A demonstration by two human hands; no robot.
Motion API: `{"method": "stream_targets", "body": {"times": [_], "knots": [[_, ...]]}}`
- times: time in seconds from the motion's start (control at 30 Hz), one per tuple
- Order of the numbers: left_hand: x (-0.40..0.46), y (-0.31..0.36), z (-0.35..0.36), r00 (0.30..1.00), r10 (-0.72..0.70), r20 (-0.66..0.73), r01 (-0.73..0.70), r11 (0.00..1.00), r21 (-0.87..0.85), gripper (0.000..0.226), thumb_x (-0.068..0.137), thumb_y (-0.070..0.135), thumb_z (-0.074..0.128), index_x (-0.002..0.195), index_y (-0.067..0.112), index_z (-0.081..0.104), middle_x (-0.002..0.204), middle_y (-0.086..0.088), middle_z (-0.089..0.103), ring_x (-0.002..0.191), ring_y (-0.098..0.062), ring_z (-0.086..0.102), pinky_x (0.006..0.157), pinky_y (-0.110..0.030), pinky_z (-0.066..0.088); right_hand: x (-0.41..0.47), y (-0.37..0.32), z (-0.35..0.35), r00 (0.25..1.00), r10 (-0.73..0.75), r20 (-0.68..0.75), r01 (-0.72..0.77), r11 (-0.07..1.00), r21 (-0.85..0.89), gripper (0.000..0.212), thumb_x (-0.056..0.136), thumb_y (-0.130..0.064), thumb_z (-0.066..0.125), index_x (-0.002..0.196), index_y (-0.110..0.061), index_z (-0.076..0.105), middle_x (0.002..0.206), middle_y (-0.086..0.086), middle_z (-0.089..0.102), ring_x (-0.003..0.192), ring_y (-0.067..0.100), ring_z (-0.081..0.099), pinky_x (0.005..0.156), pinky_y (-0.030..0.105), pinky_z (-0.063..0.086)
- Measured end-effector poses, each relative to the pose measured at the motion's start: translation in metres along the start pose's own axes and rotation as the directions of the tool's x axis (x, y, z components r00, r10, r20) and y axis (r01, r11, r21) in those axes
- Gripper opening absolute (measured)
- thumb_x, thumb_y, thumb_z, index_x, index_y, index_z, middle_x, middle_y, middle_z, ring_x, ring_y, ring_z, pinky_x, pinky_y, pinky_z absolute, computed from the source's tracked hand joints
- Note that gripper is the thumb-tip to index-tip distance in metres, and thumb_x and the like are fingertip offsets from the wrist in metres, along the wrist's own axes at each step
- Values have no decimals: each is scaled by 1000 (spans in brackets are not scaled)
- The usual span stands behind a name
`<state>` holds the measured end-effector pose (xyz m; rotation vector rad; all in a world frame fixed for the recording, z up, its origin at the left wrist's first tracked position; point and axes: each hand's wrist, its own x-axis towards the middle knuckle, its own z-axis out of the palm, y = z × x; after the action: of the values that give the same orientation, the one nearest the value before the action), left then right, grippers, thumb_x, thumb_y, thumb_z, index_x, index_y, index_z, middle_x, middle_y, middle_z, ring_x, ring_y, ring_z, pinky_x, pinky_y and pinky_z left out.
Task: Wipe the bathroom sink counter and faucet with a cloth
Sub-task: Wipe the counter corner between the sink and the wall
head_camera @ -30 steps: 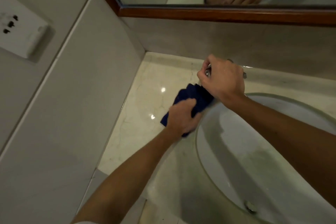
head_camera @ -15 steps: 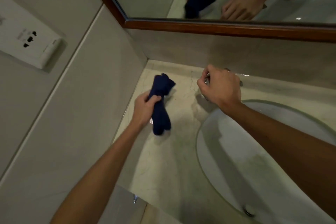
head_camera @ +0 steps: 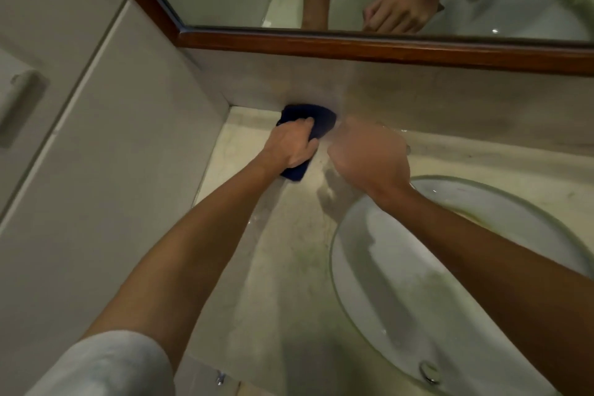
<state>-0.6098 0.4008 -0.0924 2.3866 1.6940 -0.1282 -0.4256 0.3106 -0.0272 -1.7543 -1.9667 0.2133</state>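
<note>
A dark blue cloth (head_camera: 316,117) lies on the pale marble counter (head_camera: 283,228) in the back left corner, against the back wall. My left hand (head_camera: 294,145) grips the cloth and presses it onto the counter there. My right hand (head_camera: 369,154) is curled around the faucet, which it hides almost entirely; a bit of metal shows at its right side (head_camera: 407,148). The hand is blurred. The white oval sink (head_camera: 401,283) lies to the right, below my right forearm.
A wood-framed mirror (head_camera: 353,45) hangs above the back wall and reflects both arms. The left wall is tiled, with a white socket plate (head_camera: 19,103) on it. The sink drain (head_camera: 429,370) sits near the bottom. The counter's front edge runs along the lower left.
My left hand has carried the cloth from beside the faucet up off the counter, then down into the back left corner. My right hand has stayed on the faucet.
</note>
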Motion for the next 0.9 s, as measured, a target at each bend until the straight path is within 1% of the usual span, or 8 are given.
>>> {"method": "stream_targets", "body": {"times": [0.23,0.37,0.53,0.63,0.7,0.77,0.8,0.9], "knots": [[-7,4,1,986,149,73,-153,987,51,30,97,35,50,112,10,51,114,-14,63,100,-36,61,77,-45,49,-1,-3,-5,999,3,45,-2,1000,-25,15,94,-37,55,93,-23,60,71,-10,55,64,17,51,59,30,31],[-51,10,7,996,49,75,-48,999,-6,30,98,35,50,112,8,52,112,-16,64,97,-35,62,76,-42,49,-1,-5,-6,999,20,41,-20,1000,-8,13,91,-36,56,91,-24,61,71,-9,58,63,17,54,59,29,33],[-135,61,23,997,-8,78,14,997,-80,32,100,32,52,117,5,55,117,-16,64,103,-34,62,72,-35,34,-2,-8,-10,998,21,62,-22,1000,15,15,92,-36,53,92,-23,61,73,-7,63,63,19,58,59,31,43],[-178,105,30,984,30,177,-1,987,-159,29,100,33,53,113,8,54,115,-15,62,102,-33,61,76,-38,42,-3,-10,-14,996,45,77,-48,998,34,18,93,-36,52,94,-22,62,77,-5,66,67,20,62,67,35,53],[-199,122,35,981,-5,194,68,946,-318,28,101,35,51,110,9,54,113,-11,59,101,-30,60,79,-40,47,-3,-9,-16,991,81,107,-91,991,93,20,95,-36,52,96,-20,64,77,-6,66,70,19,63,69,36,56],[-213,130,37,977,-112,179,196,797,-571,26,101,33,51,108,9,56,110,-5,55,98,-24,58,82,-39,50,-2,-4,-24,976,140,165,-188,928,322,14,96,-32,56,94,-23,67,77,-7,66,72,15,65,69,35,57],[-217,134,34,960,-187,209,280,646,-710,24,99,31,54,106,9,58,107,-3,55,97,-22,58,82,-36,49,-3,-1,-32,967,178,181,-243,856,457,10,97,-29,59,94,-24,67,78,-8,66,74,12,64,70,33,57],[-228,149,22,849,-315,425,432,-48,-900,24,90,27,62,110,16,68,113,-6,72,108,-27,67,92,-38,52,-28,17,-67,924,380,44,-318,697,643,8,99,-18,59,93,-20,65,76,-10,59,66,-3,55,65,15,46]]}}
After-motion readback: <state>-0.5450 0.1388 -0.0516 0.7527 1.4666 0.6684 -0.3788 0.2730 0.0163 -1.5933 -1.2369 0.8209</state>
